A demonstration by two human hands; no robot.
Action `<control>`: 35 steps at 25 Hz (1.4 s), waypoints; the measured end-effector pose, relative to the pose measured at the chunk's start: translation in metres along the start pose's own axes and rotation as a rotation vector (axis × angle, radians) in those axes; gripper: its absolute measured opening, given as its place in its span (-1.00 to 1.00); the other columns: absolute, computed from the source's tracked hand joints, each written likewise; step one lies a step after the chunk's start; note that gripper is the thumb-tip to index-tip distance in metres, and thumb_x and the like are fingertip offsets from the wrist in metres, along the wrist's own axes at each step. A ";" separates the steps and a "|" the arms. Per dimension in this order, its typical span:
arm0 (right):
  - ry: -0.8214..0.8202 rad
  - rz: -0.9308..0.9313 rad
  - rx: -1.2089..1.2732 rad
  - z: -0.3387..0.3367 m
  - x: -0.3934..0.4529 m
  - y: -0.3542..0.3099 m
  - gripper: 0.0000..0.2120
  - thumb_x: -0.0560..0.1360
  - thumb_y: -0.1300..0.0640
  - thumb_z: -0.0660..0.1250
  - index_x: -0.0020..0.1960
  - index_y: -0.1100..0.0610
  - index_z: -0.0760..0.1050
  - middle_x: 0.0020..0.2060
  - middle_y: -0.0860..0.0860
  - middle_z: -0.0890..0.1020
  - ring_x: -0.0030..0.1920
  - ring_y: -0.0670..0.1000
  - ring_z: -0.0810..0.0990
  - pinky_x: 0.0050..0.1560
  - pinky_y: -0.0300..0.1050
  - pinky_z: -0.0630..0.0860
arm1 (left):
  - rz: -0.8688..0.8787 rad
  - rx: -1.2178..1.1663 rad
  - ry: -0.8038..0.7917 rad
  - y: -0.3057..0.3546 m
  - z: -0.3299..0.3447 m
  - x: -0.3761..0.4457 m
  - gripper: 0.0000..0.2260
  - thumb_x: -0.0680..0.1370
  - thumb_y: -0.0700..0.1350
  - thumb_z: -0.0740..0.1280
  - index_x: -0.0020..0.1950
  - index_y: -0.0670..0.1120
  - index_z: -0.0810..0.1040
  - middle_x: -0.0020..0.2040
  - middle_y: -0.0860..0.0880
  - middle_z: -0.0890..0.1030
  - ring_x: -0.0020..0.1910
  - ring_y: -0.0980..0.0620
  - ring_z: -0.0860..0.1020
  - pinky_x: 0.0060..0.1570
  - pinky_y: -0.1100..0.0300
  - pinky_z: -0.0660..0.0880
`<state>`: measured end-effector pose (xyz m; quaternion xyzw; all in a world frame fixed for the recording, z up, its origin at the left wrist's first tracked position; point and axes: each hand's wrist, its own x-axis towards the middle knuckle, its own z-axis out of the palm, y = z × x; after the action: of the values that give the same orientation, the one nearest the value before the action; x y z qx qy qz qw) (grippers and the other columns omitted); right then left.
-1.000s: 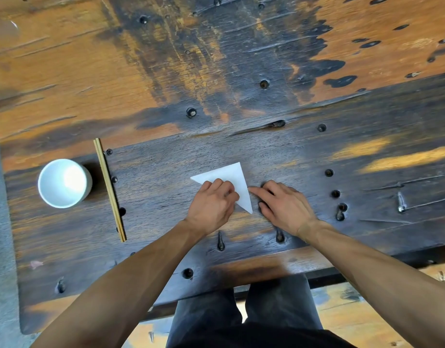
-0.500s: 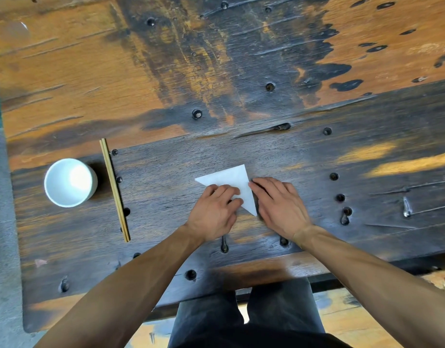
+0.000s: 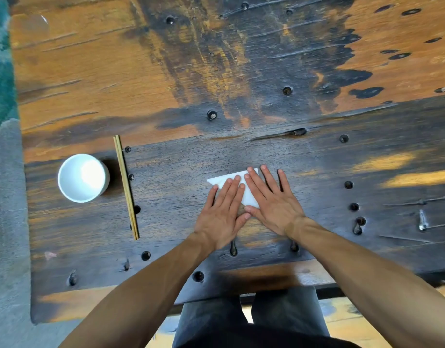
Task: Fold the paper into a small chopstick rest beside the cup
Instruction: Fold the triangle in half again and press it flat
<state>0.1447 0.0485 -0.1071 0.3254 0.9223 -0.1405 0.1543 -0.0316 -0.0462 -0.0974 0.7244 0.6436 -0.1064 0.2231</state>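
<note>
1. White paper, folded into a triangle, lies flat on the dark wooden counter, near its front edge; we see only the part that shows between and beyond our hands.
2. Our left hand presses the paper's left part with fingers straight and close together, holding nothing.
3. Our right hand lies flat with fingers spread wide, the index and middle fingers on the paper's right corner and the others on bare wood; the two thumbs touch at the near tip of the triangle.
4. We can read no brand, label or writing on anything (the paper and cup look plain).
5. A white cup stands upright, well to the left of the paper.
6. A pair of wooden chopsticks lies just right of the cup, side by side, running away from us.
7. Dark round bolt heads dot the counter, and worn orange patches cross its far side.
8. Nothing lies between the paper and the chopsticks.
</note>
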 end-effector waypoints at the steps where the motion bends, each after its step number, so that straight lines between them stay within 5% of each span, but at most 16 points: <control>1: -0.002 0.000 -0.001 0.001 0.000 0.000 -0.28 0.60 -0.28 -0.13 0.59 0.15 -0.11 0.60 0.06 -0.05 0.58 0.18 -0.07 0.49 0.33 -0.04 | -0.008 0.008 0.005 -0.002 0.002 0.000 -0.37 0.66 0.23 -0.18 0.59 -0.14 -0.19 0.60 -0.10 -0.21 0.57 -0.04 -0.26 0.54 -0.12 -0.13; 10: -0.030 0.016 -0.003 0.002 0.001 0.000 -0.27 0.60 -0.29 -0.10 0.60 0.13 -0.13 0.60 0.05 -0.07 0.58 0.16 -0.15 0.50 0.32 -0.10 | -0.092 0.009 0.051 -0.050 0.005 -0.014 -0.36 0.66 0.21 -0.15 0.60 -0.17 -0.11 0.61 -0.11 -0.13 0.59 -0.05 -0.15 0.52 -0.12 -0.04; 14: 0.002 0.042 0.046 -0.004 0.002 -0.005 -0.28 0.61 -0.29 -0.10 0.60 0.10 -0.15 0.60 0.08 -0.12 0.58 0.16 -0.18 0.50 0.30 -0.16 | -0.273 -0.101 0.108 -0.045 -0.003 -0.018 -0.38 0.67 0.20 -0.12 0.60 -0.15 -0.15 0.61 -0.10 -0.17 0.58 -0.04 -0.19 0.53 -0.10 -0.16; 20: 0.005 0.035 0.027 -0.001 0.003 -0.001 -0.34 0.63 -0.21 -0.11 0.60 0.15 -0.07 0.60 0.05 -0.07 0.58 0.10 -0.12 0.50 0.27 -0.11 | -0.006 -0.043 0.121 0.003 -0.007 0.007 -0.38 0.67 0.19 -0.12 0.60 -0.17 -0.11 0.61 -0.11 -0.13 0.59 -0.04 -0.16 0.53 -0.15 -0.04; 24: -0.010 0.031 0.016 0.000 0.004 0.002 -0.33 0.63 -0.22 -0.11 0.60 0.11 -0.16 0.60 0.01 -0.11 0.58 0.12 -0.15 0.50 0.25 -0.18 | -0.158 -0.111 0.038 0.003 0.004 0.008 -0.38 0.65 0.22 -0.22 0.59 -0.12 -0.24 0.59 -0.05 -0.27 0.56 0.01 -0.30 0.53 -0.11 -0.20; 31: 0.001 0.195 0.099 -0.007 -0.003 0.020 -0.34 0.62 -0.24 -0.19 0.60 0.07 -0.21 0.59 -0.05 -0.19 0.57 0.07 -0.28 0.49 0.22 -0.30 | -0.394 -0.174 0.097 -0.033 0.003 -0.012 -0.39 0.67 0.18 -0.16 0.60 -0.13 -0.21 0.60 -0.07 -0.24 0.57 -0.03 -0.24 0.53 -0.14 -0.15; 35: 0.010 -0.016 0.013 -0.013 0.005 0.004 -0.34 0.62 -0.20 -0.09 0.60 0.11 -0.06 0.60 0.00 -0.04 0.58 0.13 -0.10 0.50 0.29 -0.10 | -0.162 -0.131 0.117 0.005 -0.005 0.001 -0.40 0.68 0.17 -0.15 0.60 -0.14 -0.18 0.61 -0.09 -0.19 0.58 -0.01 -0.23 0.53 -0.13 -0.16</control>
<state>0.1411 0.0583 -0.0978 0.3197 0.9247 -0.1460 0.1465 -0.0273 -0.0439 -0.0926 0.6588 0.7175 -0.0395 0.2227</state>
